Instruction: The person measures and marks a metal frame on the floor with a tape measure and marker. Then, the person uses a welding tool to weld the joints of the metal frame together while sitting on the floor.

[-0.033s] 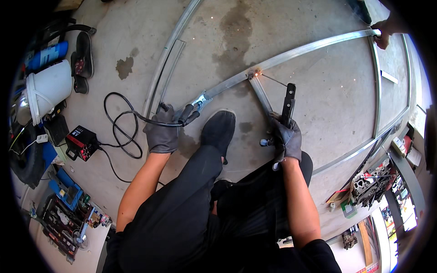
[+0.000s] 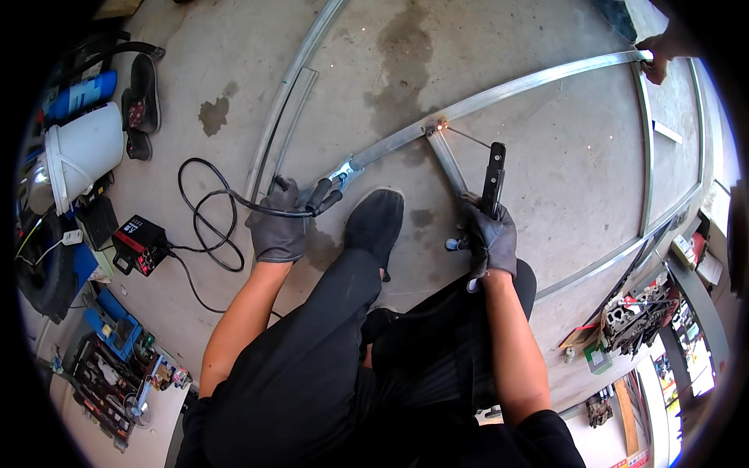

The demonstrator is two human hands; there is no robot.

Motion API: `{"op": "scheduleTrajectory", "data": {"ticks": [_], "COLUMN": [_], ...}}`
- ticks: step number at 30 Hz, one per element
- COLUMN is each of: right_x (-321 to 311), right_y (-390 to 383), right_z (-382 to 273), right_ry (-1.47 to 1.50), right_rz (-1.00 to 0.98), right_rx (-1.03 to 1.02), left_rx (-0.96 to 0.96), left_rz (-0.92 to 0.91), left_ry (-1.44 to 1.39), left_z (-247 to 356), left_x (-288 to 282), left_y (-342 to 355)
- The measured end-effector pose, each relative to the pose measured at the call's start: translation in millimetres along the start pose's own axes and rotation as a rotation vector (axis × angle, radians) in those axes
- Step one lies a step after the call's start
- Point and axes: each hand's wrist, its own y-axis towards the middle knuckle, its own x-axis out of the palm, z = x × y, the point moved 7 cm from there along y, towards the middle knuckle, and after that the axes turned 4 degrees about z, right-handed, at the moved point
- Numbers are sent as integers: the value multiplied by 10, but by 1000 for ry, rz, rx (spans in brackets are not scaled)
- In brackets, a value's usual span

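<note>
My right hand (image 2: pixel 491 238), in a dark grey work glove, is closed round a black electrode holder (image 2: pixel 495 175). From its jaw a thin welding rod (image 2: pixel 468 137) reaches to a joint between two square metal tubes, where an orange glow (image 2: pixel 441 125) and sparks show. The short tube (image 2: pixel 446 160) runs from that joint back toward my right hand. My left hand (image 2: pixel 277 226), gloved too, is closed about the near end of the long metal tube (image 2: pixel 394 143), its fingers partly hidden. Beside it an earth clamp (image 2: pixel 341 173) with black grips bites on this tube.
Another person's hand (image 2: pixel 657 58) holds the frame's far right end. A black-and-red welding machine (image 2: pixel 140 244) stands left, its cable (image 2: pixel 211 168) looped on the floor. More metal tubes (image 2: pixel 282 101) lie beyond my left hand. A white bucket (image 2: pixel 82 156), shoes and tools line the left side.
Only the scattered sparks have shifted slightly. Both hands, the rod and the frame hold their places.
</note>
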Motion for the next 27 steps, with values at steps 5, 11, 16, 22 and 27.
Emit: {"op": "scheduleTrajectory", "data": {"ticks": [5,11,16,22,27], "right_x": [51,55,28,4,-57], "right_y": [-35,-22,21,-39,9], "right_z": [-17,-6,34,-36,-30], "right_ry": [-28,-49,-30,84,54], "right_rz": [-9,-28,-32,-4,7], "right_rx": [14,9,-12,-55,-85], "left_rx": [0,-4,25,-20,-21], "left_rz": [-7,-9,57,-9,2], "left_ry": [9,3,-2,-24,-43], "left_z": [25,21,53,30,1], "left_x": [-47,-35,-70,-55,-23], "left_y": [-5,-4,-2,10,1]}}
